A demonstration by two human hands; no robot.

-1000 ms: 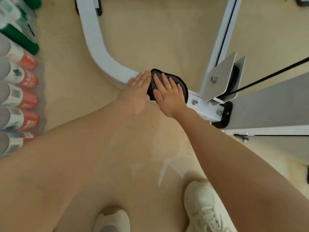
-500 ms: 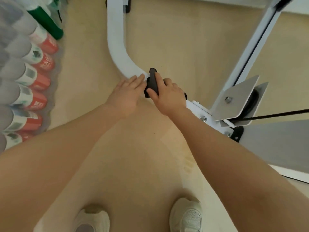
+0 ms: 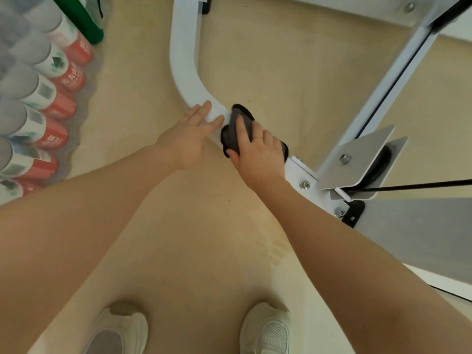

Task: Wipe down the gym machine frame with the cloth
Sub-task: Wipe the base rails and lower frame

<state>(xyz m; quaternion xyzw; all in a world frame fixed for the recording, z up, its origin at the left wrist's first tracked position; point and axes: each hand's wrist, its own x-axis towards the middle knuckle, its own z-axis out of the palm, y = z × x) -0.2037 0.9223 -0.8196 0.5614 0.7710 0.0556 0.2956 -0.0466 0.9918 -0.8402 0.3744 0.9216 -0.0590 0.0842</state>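
My right hand grips the dark crumpled cloth on the white curved metal frame tube, which runs toward eleven o'clock past my flat, open left hand.

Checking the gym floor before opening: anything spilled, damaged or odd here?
Faint dried smudges mark the beige floor near the right arm. The white curved metal frame looks intact; nothing else stands out.

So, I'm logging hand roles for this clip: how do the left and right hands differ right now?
The left hand lies flat with straight fingers on the bare white frame; the right hand curls round the dark cloth. The left hand holds nothing, while the right presses the cloth onto the frame. The left sits further up the curve. Both rest on the same tube.
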